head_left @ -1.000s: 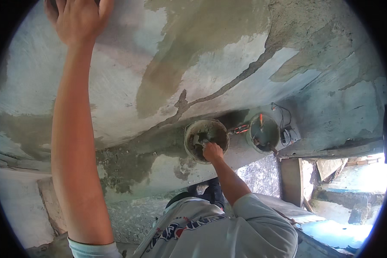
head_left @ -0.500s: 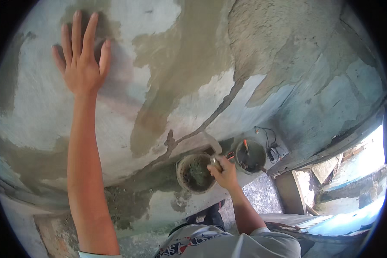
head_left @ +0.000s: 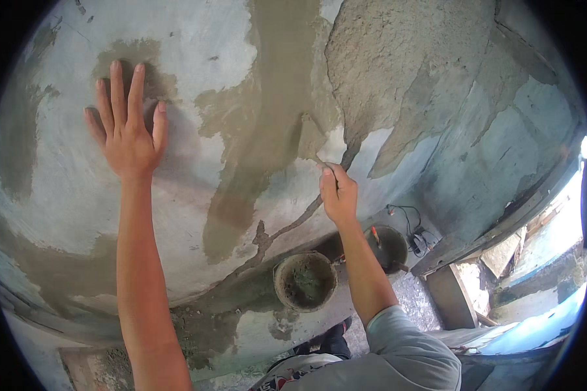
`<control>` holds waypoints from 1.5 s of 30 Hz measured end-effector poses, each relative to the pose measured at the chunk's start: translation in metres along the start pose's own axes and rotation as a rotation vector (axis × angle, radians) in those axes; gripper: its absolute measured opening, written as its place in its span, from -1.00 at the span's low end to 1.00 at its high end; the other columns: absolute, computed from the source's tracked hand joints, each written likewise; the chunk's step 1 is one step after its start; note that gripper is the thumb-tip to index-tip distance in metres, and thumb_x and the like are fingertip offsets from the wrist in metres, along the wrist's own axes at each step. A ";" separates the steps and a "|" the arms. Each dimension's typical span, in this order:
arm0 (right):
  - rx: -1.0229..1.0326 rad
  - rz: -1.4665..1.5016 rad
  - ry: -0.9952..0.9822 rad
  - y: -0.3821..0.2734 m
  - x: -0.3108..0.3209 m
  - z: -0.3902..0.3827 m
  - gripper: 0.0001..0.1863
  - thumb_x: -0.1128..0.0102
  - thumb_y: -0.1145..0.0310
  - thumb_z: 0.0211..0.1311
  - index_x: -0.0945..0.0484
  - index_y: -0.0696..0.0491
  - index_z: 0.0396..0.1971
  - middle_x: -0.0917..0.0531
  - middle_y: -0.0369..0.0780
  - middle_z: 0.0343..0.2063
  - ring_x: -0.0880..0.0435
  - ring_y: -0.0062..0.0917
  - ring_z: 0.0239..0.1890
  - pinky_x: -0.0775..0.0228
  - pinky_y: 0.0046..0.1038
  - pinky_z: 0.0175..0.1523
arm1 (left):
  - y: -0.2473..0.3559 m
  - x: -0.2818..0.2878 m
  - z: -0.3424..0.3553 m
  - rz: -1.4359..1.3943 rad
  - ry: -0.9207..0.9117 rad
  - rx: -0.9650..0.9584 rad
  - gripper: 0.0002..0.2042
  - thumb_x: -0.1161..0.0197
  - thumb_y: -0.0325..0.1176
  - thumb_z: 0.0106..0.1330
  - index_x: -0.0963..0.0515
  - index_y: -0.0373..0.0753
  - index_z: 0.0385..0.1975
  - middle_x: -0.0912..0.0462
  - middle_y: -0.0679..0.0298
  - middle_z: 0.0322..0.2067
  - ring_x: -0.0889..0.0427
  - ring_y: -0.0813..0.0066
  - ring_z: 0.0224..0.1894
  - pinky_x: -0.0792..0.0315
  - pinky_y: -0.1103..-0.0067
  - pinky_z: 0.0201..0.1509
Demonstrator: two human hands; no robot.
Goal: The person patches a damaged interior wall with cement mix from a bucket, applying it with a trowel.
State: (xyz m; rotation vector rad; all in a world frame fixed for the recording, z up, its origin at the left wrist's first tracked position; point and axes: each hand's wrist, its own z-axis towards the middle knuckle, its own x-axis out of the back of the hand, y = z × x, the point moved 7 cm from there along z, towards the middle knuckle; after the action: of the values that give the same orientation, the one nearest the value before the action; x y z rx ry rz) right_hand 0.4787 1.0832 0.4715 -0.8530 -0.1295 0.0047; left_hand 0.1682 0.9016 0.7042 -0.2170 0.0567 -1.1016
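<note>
A: Moved: right hand, with small pointed metal trowel, from beside the round, mortar-crusted bucket up to the pale, patchy plastered wall.
B: Lettering?
A: Grey short-sleeved shirt: dark and red print, cut off by the lower edge.
B: Trowel?
A: Blade grey-brown, before the smooth brownish plaster patch; contact cannot be told. Right hand closed round handle.
B: Left hand?
A: Empty, fingers spread, against wall.
</note>
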 end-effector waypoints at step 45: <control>-0.048 -0.022 -0.361 0.028 0.011 0.002 -0.79 -0.14 0.34 0.60 -0.66 0.16 -0.15 -0.53 -0.11 -0.62 -0.55 -0.43 -0.56 -0.41 -0.35 -0.37 | -0.005 0.000 -0.001 0.001 0.038 -0.004 -0.37 -0.16 0.12 0.47 -0.33 0.37 0.57 -0.24 0.50 0.63 -0.23 0.16 0.63 0.01 -0.13 0.63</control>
State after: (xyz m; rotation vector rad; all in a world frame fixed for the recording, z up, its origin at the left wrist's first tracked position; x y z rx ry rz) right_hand 0.4909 1.1042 0.4531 -0.8922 -0.4796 0.1364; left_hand 0.1638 0.8991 0.7046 -0.2001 0.0931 -1.1047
